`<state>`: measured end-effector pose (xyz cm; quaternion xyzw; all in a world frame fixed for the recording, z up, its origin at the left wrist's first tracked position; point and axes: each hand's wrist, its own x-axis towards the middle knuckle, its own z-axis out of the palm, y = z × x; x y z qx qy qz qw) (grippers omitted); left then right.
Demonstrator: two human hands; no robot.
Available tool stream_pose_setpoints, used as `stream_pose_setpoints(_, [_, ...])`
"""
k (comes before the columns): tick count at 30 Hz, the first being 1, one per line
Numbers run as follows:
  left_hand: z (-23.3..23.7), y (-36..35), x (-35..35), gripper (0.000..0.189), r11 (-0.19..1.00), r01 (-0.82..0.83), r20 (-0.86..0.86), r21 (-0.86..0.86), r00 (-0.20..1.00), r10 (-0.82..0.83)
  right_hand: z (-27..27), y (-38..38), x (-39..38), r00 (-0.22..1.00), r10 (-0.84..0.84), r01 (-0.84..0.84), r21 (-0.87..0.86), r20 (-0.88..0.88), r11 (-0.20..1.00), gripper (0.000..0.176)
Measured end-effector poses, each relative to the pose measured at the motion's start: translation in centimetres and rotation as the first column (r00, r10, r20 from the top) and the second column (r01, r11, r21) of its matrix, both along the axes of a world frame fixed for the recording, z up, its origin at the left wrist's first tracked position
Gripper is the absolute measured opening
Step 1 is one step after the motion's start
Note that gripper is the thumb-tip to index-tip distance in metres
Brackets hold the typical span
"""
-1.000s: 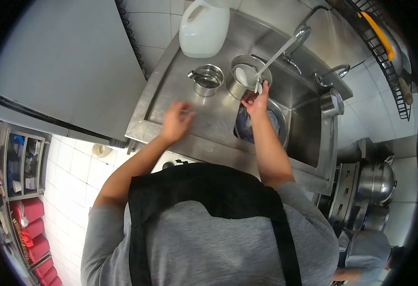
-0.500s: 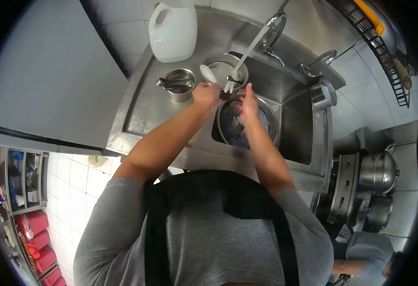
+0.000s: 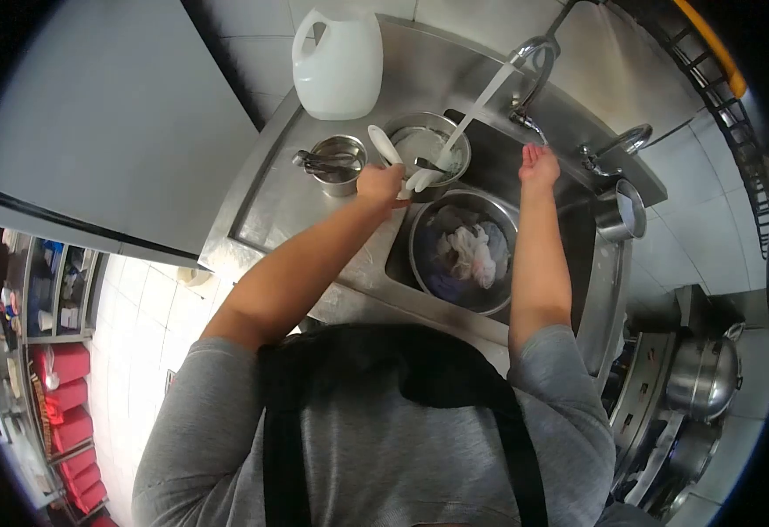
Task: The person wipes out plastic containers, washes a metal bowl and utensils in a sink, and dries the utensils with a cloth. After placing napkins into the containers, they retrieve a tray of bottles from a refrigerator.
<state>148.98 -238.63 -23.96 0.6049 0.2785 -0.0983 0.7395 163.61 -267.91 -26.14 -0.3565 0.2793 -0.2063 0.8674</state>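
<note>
My left hand [image 3: 379, 184] is closed at the near left rim of a round metal bowl [image 3: 460, 177]; its fingertips are partly hidden there. Several utensils lean in the bowl, among them one with a white handle [image 3: 384, 143]. Water [image 3: 477, 112] runs from the tap [image 3: 532, 51] into the bowl. My right hand [image 3: 539, 164] is raised palm up, fingers stretched out, just below the tap's small lever [image 3: 529, 125]. Below the bowl, a larger steel basin [image 3: 413, 250] in the sink holds wet, crumpled white and bluish cloth-like pieces [image 3: 472, 252].
A small steel pot [image 3: 339, 184] with utensils stands on the drainboard [image 3: 275, 206], left of the bowl. Behind it is a white plastic jug [image 3: 341, 75]. A second tap [image 3: 623, 142] and a steel pot [image 3: 617, 211] are at the sink's right. A wire rack [image 3: 727, 123] hangs upper right.
My right hand has moved from above the basin up and right to the tap lever, uncovering the basin's contents. My left hand stays by the bowl. The view has shifted slightly.
</note>
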Motion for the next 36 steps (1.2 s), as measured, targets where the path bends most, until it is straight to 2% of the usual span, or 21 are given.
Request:
stream_pose_setpoints(3, [2.9, -0.5, -1.1, 0.036, 0.999, 0.05, -0.14, -0.016, 0.989, -0.051, -1.1, 0.0, 1.0, 0.999, -0.026, 0.026, 0.001, 0.034, 1.0, 0.025])
stream_pose_setpoints(6, [3.9, 0.2, -0.6, 0.039, 0.977, 0.144, -0.105, -0.16, 0.981, -0.162, -0.6, 0.8, 1.1, 0.998, -0.05, 0.051, -0.022, 0.044, 0.998, 0.03])
stream_pose_setpoints(7, [3.1, 0.8, 0.6, 0.037, 0.947, 0.239, -0.136, -0.213, 0.953, -0.271, -0.5, 1.1, 1.1, 0.997, -0.064, 0.065, -0.027, 0.037, 0.998, 0.031])
stream_pose_setpoints(10, [1.7, 1.3, 2.0, 0.033, 0.922, 0.275, -0.186, -0.273, 0.925, -0.331, -0.3, 2.0, 1.5, 0.996, -0.083, 0.085, -0.061, 0.025, 0.995, 0.032])
stream_pose_setpoints(11, [1.5, 1.2, 2.0, 0.032, 0.927, 0.237, -0.207, -0.291, 0.93, -0.303, -0.3, 2.3, 1.5, 0.996, -0.088, 0.089, -0.073, 0.022, 0.993, 0.033])
stream_pose_setpoints(14, [1.8, 1.0, 1.5, 0.03, 0.932, 0.209, -0.121, -0.298, 0.96, -0.254, 1.1, 3.4, 1.2, 0.995, -0.095, 0.093, -0.118, -0.013, 0.989, 0.032])
stream_pose_setpoints(16, [1.6, 0.9, 1.5, 0.028, 0.937, 0.13, -0.144, -0.323, 0.972, -0.184, 1.7, 3.7, 1.8, 0.992, -0.126, 0.125, -0.128, 0.002, 0.984, 0.034])
stream_pose_setpoints(19, [1.3, 0.7, 1.0, 0.038, 0.934, 0.067, -0.113, -0.351, 0.987, -0.113, 2.8, 3.8, 3.7, 0.988, -0.152, 0.153, -0.172, 0.02, 0.973, 0.036])
stream_pose_setpoints(21, [1.7, 0.7, 0.2, 0.04, 0.928, 0.076, -0.106, -0.364, 0.987, -0.123, 3.8, 3.6, 5.0, 0.989, -0.146, 0.147, -0.192, 0.017, 0.97, 0.038])
stream_pose_setpoints(24, [1.4, 1.2, -1.0, 0.042, 0.922, 0.098, -0.083, -0.376, 0.987, -0.139, 4.0, 1.3, 7.3, 0.997, 0.061, -0.074, -0.274, -0.055, 0.959, 0.061])
stream_pose_setpoints(25, [1.3, 1.4, -1.6, 0.042, 0.919, 0.111, -0.07, -0.379, 0.987, -0.148, 4.4, 1.2, 7.2, 0.984, 0.057, -0.115, -0.353, -0.171, 0.928, 0.061])
stream_pose_setpoints(28, [1.2, 2.2, -3.9, 0.042, 0.895, 0.142, -0.044, -0.423, 0.983, -0.177, 3.6, 2.2, 3.8, 0.997, 0.046, -0.071, -0.469, -0.066, 0.881, 0.037])
stream_pose_setpoints(30, [0.9, 3.3, -5.6, 0.043, 0.894, 0.143, -0.057, -0.426, 0.981, -0.184, 1.3, 4.9, 0.5, 0.986, 0.123, -0.165, -0.502, -0.115, 0.849, 0.026])
stream_pose_setpoints(32, [1.9, 4.6, -7.7, 0.046, 0.872, 0.188, -0.037, -0.453, 0.973, -0.229, -1.0, 8.4, -3.0, 0.876, 0.47, -0.453, -0.517, -0.108, 0.726, 0.027])
stream_pose_setpoints(33, [2.7, 5.3, -8.9, 0.047, 0.859, 0.207, -0.028, -0.468, 0.968, -0.249, -0.9, 10.7, -4.6, 0.77, 0.599, -0.601, -0.562, -0.22, 0.567, 0.02])
stream_pose_setpoints(34, [3.7, 6.1, -10.1, 0.048, 0.866, 0.189, -0.044, -0.463, 0.971, -0.236, 0.4, 12.9, -6.5, 0.644, 0.679, -0.706, -0.615, -0.352, 0.351, 0.025])
stream_pose_setpoints(35, [5.1, 6.9, -11.5, 0.05, 0.872, 0.169, -0.061, -0.46, 0.973, -0.221, 0.2, 14.7, -7.6, 0.572, 0.727, -0.674, -0.723, -0.381, 0.151, 0.035])
stream_pose_setpoints(36, [6.2, 7.6, -13.0, 0.051, 0.878, 0.147, -0.079, -0.456, 0.976, -0.204, 0.0, 17.0, -8.9, 0.462, 0.808, -0.766, -0.623, -0.365, 0.156, 0.045])
